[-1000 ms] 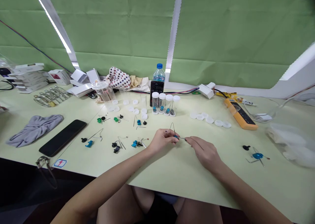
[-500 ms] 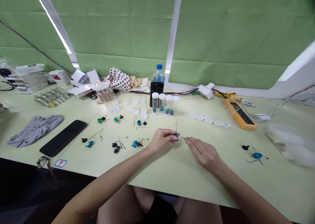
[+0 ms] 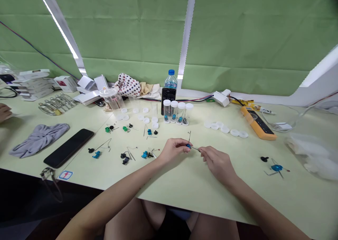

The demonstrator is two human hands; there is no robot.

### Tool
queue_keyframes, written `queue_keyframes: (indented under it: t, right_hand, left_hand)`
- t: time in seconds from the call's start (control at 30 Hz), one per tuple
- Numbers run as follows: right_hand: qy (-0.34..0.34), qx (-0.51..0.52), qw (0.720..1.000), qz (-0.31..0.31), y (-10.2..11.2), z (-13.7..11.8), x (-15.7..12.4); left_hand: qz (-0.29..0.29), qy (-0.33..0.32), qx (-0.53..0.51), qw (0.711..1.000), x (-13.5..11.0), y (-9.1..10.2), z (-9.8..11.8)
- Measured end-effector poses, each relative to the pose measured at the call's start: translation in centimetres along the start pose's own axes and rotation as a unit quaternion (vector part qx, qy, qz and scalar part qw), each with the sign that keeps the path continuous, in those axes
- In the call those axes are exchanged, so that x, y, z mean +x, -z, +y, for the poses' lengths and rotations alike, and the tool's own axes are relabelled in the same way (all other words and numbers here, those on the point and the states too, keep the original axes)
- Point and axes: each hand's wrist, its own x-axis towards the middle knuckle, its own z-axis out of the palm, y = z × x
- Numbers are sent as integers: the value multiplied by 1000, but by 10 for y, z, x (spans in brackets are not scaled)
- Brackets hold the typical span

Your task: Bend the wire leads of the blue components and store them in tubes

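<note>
In the head view, my left hand [image 3: 173,149] pinches a small blue part [image 3: 188,145] between thumb and fingers, above the table. A thin metal wire [image 3: 189,137] with a bent tip stands up from that part. My right hand [image 3: 218,162] is closed on a thin metal rod [image 3: 195,149], which looks like a hex key. Its far end reaches the blue part; whether it sits inside a hole is too small to tell. Left of my hands lie another blue part [image 3: 144,155] with metal pieces and a dark part [image 3: 125,160] beside thin rods.
Capped clear tubes [image 3: 174,112] stand in front of a phone timer [image 3: 168,94] and a bottle [image 3: 171,80]. White caps [image 3: 225,129], an orange multimeter [image 3: 257,123] and a blue part set [image 3: 276,168] are rightward. Leftward lie a black phone [image 3: 68,147] and another person's hand [image 3: 4,112].
My right hand's fingers have shifted and curled differently around the rod. My left hand keeps its pinch on the blue part. The other person's hand shows more at the left edge.
</note>
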Motion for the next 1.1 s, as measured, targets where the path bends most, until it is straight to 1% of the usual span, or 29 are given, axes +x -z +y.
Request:
queue_keyframes:
  t: [0.03,0.07,0.13,0.2,0.3,0.37,0.43,0.6,0.77,0.93,1.1]
  right_hand:
    - [-51,57,997,-17,0,-2,2]
    - [-103,113,988,-35,0,-3,4]
    - [-192,204,958,-65,1,-5,8]
    - [-245,262,930,-81,1,-5,11]
    - [-285,327,897,-87,2,-3,14]
    - [-297,363,878,-91,2,-2,16]
    - [-303,381,868,-94,3,-1,17]
    - [-307,382,866,-104,1,1,18]
    - [-317,410,850,-96,-2,2,17]
    - [-321,409,849,-91,-1,1,19]
    - [-310,407,855,-81,1,-1,19]
  left_hand:
    - [1,-4,4,1000,0,0,1]
    - [1,-9,10,1000,0,0,2]
    - [0,-18,31,999,1,0,3]
    - [-1,-28,54,998,2,0,4]
    - [5,-38,69,997,3,2,2]
    - [10,-36,66,997,3,3,0]
    - [14,-29,59,998,4,4,-1]
    - [12,-8,35,999,3,3,-2]
    - [12,-13,15,1000,3,1,-2]
    - [4,-7,-20,1000,3,1,2]
    - [-19,-18,-60,998,3,0,6]
